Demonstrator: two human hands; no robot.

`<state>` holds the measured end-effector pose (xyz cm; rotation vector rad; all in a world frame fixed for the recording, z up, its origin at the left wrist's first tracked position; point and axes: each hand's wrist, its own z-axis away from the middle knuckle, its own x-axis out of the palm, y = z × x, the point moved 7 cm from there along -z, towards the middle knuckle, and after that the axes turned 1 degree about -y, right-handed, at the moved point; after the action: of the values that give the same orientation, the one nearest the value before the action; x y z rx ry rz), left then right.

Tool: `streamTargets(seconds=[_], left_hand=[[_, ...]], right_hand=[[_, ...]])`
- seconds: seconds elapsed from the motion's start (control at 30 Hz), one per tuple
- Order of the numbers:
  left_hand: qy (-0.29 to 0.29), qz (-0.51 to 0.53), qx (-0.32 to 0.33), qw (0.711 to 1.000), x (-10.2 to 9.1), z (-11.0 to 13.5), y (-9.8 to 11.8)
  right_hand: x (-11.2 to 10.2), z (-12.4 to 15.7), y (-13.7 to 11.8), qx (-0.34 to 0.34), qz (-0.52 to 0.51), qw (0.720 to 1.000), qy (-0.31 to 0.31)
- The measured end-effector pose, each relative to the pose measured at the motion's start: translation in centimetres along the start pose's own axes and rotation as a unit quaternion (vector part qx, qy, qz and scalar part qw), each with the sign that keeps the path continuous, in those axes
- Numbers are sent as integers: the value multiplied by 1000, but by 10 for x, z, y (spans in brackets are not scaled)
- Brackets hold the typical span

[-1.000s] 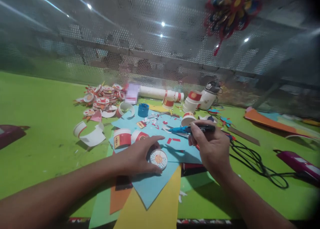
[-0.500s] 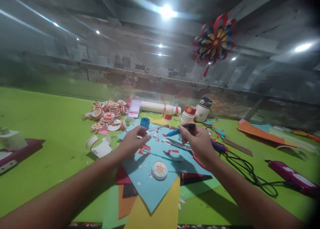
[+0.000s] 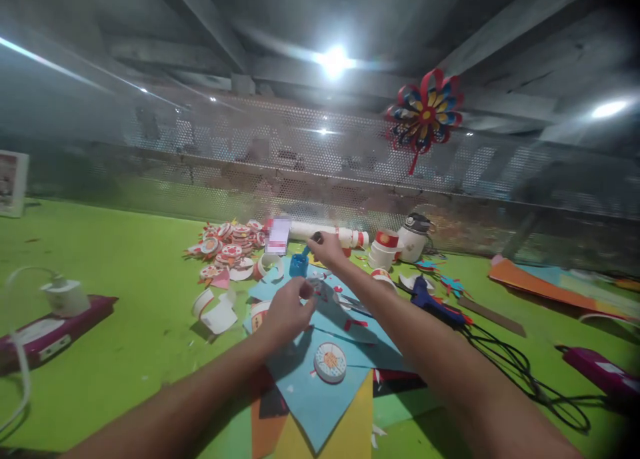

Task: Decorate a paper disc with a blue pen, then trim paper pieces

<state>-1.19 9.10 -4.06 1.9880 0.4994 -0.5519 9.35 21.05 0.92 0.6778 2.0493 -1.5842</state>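
Note:
My right hand (image 3: 329, 249) is closed round a blue marker with a dark end, held over a small blue pot (image 3: 299, 265). The marker's lower part meets the pot's rim; whether its tip is inside I cannot see. My left hand (image 3: 289, 305) hovers over light-blue paper (image 3: 320, 405), fingers curled together at the tips. Anything between them is too small to make out. On that paper, nearer me, lies a round white disc (image 3: 330, 362) with an orange and blue-dotted pattern. Scissors (image 3: 357, 304) lie partly hidden behind my right forearm, near red paper scraps (image 3: 356, 325).
Decorated discs (image 3: 233, 242) are heaped at the back left, with cut paper cups (image 3: 215, 309) nearby. A blue glue gun (image 3: 435, 302) and its black cable lie right. A white jar (image 3: 414, 239) stands behind. Power strips (image 3: 55, 332) flank both sides; a paper flower (image 3: 427, 115) hangs overhead.
My right hand has carried the blue marker left and away from me to the blue pot. My left hand has drawn back toward me, its fingers closing. The view has tilted up slightly.

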Motion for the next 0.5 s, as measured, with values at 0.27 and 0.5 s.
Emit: streamTargets(seconds=[0.27, 0.5], left_hand=[[-93, -5, 165, 982, 7, 25, 44], [-94, -14, 179, 979, 8, 22, 40]], right_hand=[[24, -11, 7, -12, 104, 994, -38], [-3, -9, 4, -10, 117, 992, -37]])
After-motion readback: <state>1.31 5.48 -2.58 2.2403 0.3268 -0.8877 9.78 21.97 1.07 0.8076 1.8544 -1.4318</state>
